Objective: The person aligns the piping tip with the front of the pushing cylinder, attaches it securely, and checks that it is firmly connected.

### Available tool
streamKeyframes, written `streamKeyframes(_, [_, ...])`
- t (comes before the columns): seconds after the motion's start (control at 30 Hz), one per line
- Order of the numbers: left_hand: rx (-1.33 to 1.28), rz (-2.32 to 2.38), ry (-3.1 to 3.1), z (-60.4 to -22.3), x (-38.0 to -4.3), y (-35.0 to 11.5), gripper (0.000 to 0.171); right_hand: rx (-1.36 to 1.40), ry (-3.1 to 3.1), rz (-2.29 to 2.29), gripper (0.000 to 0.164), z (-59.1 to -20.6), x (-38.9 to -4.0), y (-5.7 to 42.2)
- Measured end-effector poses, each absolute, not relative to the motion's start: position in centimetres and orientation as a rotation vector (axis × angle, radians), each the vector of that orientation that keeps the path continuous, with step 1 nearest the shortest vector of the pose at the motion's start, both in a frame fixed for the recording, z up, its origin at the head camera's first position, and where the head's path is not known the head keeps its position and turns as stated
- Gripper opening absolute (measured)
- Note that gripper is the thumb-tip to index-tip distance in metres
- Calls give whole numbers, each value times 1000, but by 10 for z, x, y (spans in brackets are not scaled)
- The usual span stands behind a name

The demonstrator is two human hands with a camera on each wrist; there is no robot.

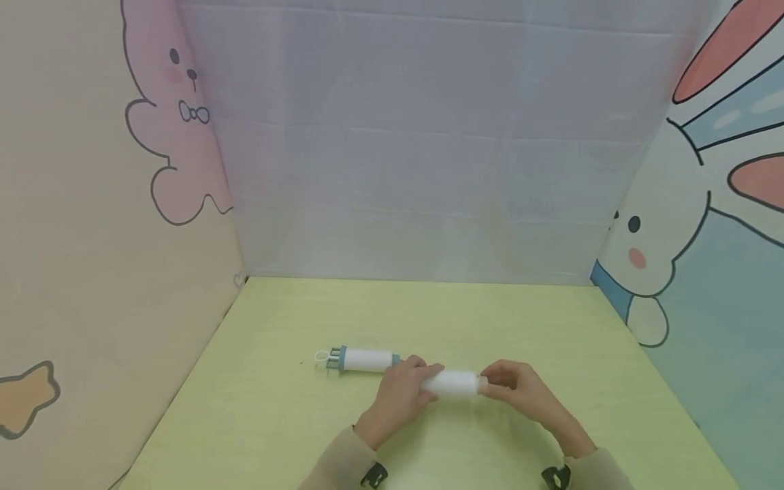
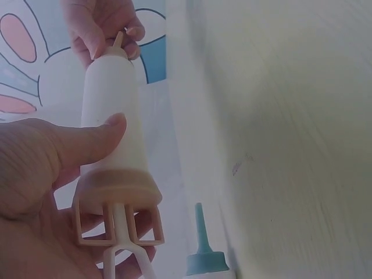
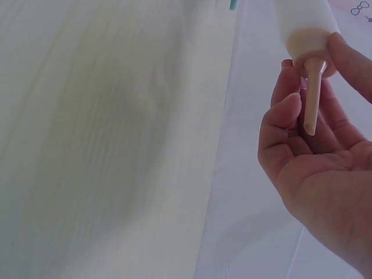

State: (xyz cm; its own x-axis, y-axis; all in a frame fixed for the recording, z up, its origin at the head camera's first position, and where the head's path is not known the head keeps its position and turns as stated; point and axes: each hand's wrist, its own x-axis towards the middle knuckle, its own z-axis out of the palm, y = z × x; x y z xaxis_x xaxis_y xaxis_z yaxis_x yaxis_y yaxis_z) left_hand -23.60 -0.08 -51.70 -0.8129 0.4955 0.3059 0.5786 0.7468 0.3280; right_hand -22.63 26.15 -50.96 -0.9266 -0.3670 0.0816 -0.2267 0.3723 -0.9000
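Note:
A white syringe-like dispenser [image 1: 454, 383] with a peach nozzle cap [image 3: 309, 47] lies crosswise between my hands, nozzle toward the right. My left hand [image 1: 401, 393] grips its barrel near the peach collar [image 2: 119, 189], thumb across the white side. From that collar project square finger loops and a forked white plunger handle [image 2: 121, 241]. At the other end my right hand [image 1: 528, 395] pinches the nozzle cap with thumb and fingers around its rim. The thin nozzle tip [image 3: 313, 110] points out past the right fingers.
A second white dispenser [image 1: 367, 360] with teal ends lies on the yellow-green table [image 1: 275, 422], just beyond and left of my left hand. Its teal nozzle [image 2: 203, 247] points right. A grey-white back panel [image 1: 422, 170] and cartoon-printed side panels [image 1: 723, 306] enclose the table.

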Motion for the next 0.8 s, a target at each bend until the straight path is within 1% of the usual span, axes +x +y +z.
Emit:
streamKeyframes(0.23, [-865,-670,-2757,-515,-236,-2,47,-607,2361,-1711,25,-511,-228,264])
streamKeyframes(0.43, [-888,-673,-2721,-514,-234,-2,46,-607,2379,-1690,24,-513,-228,265])
streamKeyframes(0.6, [-877,-618,-2748,-514,-234,-2,47,-530,2394,-1616,24,-512,-227,263])
streamKeyframes(0.8, [-862,-648,-2752,-513,-233,-3,47,-371,2380,-1566,32,-510,-226,260])
